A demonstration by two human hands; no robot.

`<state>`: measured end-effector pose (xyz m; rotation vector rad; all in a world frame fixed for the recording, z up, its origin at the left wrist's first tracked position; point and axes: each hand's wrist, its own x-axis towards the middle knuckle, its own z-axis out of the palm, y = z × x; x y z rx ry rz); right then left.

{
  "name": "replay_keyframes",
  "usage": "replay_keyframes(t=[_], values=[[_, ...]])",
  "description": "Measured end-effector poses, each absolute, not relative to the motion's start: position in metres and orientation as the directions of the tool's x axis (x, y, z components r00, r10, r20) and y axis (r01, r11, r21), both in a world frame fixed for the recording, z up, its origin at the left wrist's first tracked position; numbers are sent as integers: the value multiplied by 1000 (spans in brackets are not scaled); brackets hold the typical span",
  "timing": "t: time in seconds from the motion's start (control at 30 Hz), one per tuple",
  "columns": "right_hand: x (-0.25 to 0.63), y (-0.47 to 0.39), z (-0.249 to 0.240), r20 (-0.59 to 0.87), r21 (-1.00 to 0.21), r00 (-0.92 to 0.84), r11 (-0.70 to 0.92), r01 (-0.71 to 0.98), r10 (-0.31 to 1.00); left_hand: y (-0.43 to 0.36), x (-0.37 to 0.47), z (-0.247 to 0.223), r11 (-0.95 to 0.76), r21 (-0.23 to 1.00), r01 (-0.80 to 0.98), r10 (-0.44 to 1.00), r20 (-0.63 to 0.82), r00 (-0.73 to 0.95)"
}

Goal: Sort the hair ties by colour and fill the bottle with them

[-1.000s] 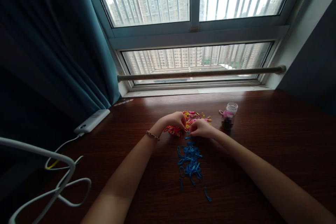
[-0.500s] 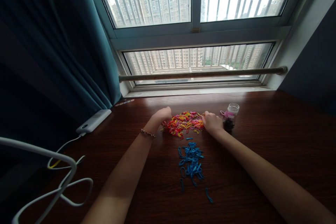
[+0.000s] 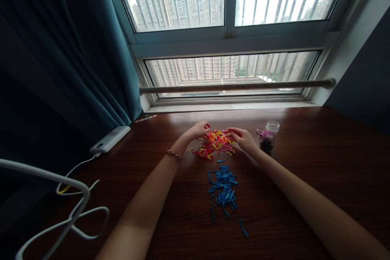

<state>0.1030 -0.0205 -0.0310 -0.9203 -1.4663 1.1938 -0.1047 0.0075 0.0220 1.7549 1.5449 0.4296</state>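
Take the multicoloured heap as the middle of the clock, with twelve toward the window. Nearest, at eight o'clock, a white cable [image 3: 42,171] loops in the corner. A single blue loop [image 3: 243,228] lies on the tabletop [image 3: 274,219] at five o'clock. At six sits the blue heap [image 3: 224,195], a loose pile of small loops, with one short blue piece [image 3: 221,161] between it and the centre.

The multicoloured heap [image 3: 217,143] itself (red, pink and yellow loops, all tangled) lies between the two hands. At ten o'clock the left hand [image 3: 199,130], a beaded bracelet [image 3: 174,154] on its wrist, bends over the heap's edge with fingers curled; I cannot tell whether it has hold of any loop. Toward three, the right hand [image 3: 243,140] is loosely spread, its fingertips at the heap's edge, and no loop is clearly in its grasp.

Farther out at three stands a clear jar [image 3: 269,136] with dark contents. Beyond, at twelve, a rail [image 3: 237,86] crosses before the window [image 3: 230,40].
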Motion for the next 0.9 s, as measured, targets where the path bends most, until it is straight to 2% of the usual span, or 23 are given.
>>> replay_keyframes(t=[0.07, 0.13, 0.37, 0.53, 0.63, 0.77, 0.9], values=[[105, -19, -30, 220, -970, -187, 194, -149, 957, 9, -106, 23, -27, 751, 659, 959, -167, 229], [107, -18, -28, 202, -966, -190, 163, -199, 961, 11, -107, 24, -66, 783, 618, 961, -116, 250], [109, -24, -20, 210, -969, -239, 170, -177, 948, 12, -109, 26, -130, 804, 580, 964, -35, 264], [112, -26, -12, 272, -962, -132, 270, -31, 953, 6, -107, 32, -125, 800, 587, 953, -67, 294], [111, -34, -3, 347, -925, -137, 363, 111, 928, -2, -109, 37, -130, 786, 605, 949, -78, 305], [101, -55, 0, 420, -827, -252, 482, 289, 872, -28, -117, 37, -246, 698, 672, 960, 82, 267], [91, -83, -10, 447, -706, -457, 617, 347, 769, -75, -119, 15, -409, 558, 722, 913, 247, 325]])
